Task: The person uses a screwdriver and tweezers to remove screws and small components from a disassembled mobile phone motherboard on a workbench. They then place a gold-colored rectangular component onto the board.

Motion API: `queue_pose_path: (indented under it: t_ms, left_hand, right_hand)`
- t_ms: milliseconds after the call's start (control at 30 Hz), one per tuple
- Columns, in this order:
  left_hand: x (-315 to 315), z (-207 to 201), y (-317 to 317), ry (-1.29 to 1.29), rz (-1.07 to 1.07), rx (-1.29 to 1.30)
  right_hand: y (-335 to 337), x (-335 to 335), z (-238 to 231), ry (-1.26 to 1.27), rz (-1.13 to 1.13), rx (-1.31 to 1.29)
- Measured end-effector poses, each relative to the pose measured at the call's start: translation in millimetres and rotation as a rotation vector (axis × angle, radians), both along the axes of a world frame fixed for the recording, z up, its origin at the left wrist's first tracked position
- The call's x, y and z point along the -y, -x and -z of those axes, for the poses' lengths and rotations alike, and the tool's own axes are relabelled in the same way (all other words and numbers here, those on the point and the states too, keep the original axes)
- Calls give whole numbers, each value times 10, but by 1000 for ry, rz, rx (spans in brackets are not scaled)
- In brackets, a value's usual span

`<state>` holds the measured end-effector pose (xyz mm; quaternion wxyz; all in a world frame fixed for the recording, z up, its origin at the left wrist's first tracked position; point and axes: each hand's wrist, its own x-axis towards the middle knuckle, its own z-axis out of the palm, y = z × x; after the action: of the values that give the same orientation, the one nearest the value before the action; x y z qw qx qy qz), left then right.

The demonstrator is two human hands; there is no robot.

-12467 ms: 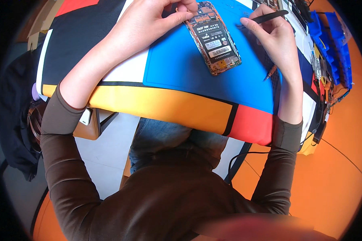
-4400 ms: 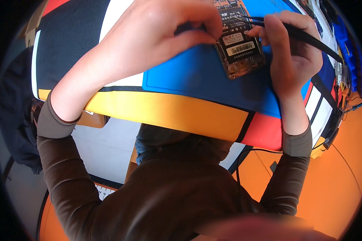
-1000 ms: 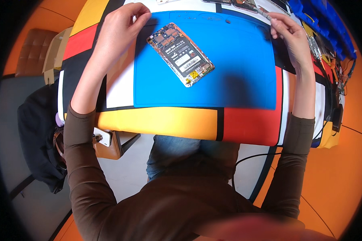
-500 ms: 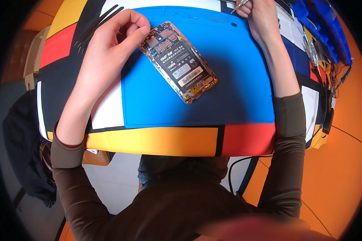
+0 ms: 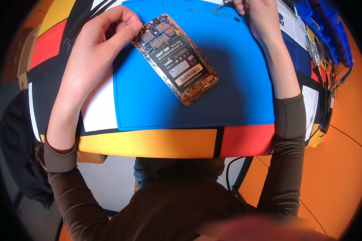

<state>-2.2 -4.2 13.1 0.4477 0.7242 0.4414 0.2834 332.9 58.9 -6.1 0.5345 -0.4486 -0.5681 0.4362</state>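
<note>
My left hand [image 5: 98, 42] pinches the upper left corner of an opened smartphone [image 5: 175, 60] between thumb and fingers. The phone lies slanted above a blue work mat [image 5: 145, 110], its circuit board, black battery and lower board bare. At the top edge my right hand [image 5: 263, 20] is closed around a slim silver screwdriver [image 5: 226, 3], partly cut off by the frame. Its thin tip points down-left at a shallow oval recess in the mat. Tiny parts, perhaps screws [image 5: 189, 9], lie in the recesses, and a small black piece [image 5: 237, 19] sits near my right fingers.
Dark tweezers [image 5: 93, 18] lie beyond my left hand. Blue bins [image 5: 330, 32] stand at the far right, with several hand tools [image 5: 313, 50] and cables beside them. A cloth of coloured blocks [image 5: 149, 142] covers the table up to its near edge.
The screwdriver tip has moved left, over the mat's oval recess. The phone and my left hand appear slightly farther left, the whole view having shifted a little; the left-hand pinch stays the same.
</note>
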Motion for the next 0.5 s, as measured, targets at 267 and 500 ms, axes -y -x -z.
queue_pose_path:
  t_ms: [267, 500]
  left_hand:
    - [11, 25, 4, -4, -25, -66]
    - [11, 53, 47, -10, -41, -59]
  right_hand:
    - [-3, -1, 10, -6, -31, 15]
    - [-17, -2, 17, 13, -25, 23]
